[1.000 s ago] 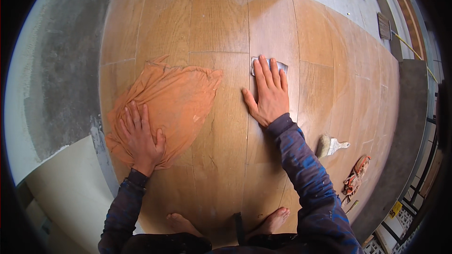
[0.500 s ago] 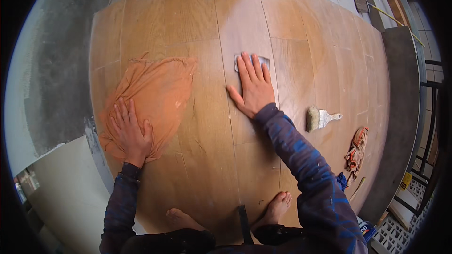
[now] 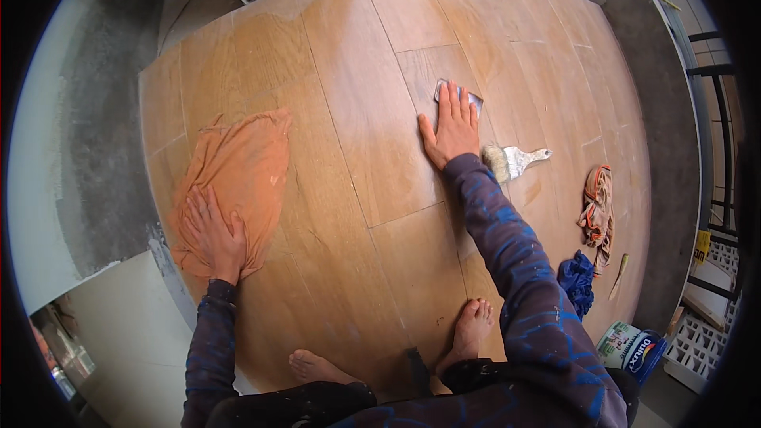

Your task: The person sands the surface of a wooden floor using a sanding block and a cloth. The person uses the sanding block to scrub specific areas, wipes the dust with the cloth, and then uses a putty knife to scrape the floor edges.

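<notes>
The left hand (image 3: pixel 214 231) lies flat on the orange cloth (image 3: pixel 252 157), fingers loosely spread. The right hand (image 3: pixel 455 128), fingers straight and slightly apart, rests flat over a grey sheet (image 3: pixel 476 101) on the wood floor (image 3: pixel 349 269). A brush (image 3: pixel 515 162) lies just beside the right sleeve (image 3: pixel 499 218).

Right hand (image 3: pixel 456 133) shifted rightward, nearer brush (image 3: pixel 514 163), half-covered pad (image 3: pixel 476 101) seemingly one plank (image 3: pixel 436 63) over

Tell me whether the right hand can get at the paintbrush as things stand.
Probably yes: the right hand lies flat on a silvery piece, and the paintbrush lies close by to its right, with nothing visible blocking the way between them.
</notes>
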`<state>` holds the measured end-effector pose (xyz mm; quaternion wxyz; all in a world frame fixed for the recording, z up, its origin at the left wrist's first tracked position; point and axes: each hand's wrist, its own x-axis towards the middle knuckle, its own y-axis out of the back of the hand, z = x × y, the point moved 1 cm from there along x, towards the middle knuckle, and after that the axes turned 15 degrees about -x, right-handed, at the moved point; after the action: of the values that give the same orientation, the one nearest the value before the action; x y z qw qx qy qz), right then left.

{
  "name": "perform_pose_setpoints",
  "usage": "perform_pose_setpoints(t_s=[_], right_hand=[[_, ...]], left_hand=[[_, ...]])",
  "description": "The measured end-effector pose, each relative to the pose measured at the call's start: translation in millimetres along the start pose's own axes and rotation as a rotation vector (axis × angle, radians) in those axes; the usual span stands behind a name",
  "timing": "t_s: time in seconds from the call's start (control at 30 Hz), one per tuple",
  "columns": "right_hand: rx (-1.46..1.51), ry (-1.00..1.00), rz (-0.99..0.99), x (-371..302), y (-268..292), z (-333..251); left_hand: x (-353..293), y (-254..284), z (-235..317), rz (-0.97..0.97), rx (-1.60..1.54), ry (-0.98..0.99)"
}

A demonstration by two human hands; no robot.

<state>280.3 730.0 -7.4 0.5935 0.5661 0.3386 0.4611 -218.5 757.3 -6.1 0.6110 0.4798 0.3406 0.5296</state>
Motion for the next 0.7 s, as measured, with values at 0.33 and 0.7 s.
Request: perform_pose_setpoints(t_s=[0.33, 0.7], right_hand=[[0.024, 0.136, -0.037, 10, 1, 17], [0.023, 0.215, -0.108, -31, 13, 5]], left_hand=[[1, 3, 7, -0.004, -0.005, 0.022], [0, 3, 1, -0.001, 0.055, 0.005]])
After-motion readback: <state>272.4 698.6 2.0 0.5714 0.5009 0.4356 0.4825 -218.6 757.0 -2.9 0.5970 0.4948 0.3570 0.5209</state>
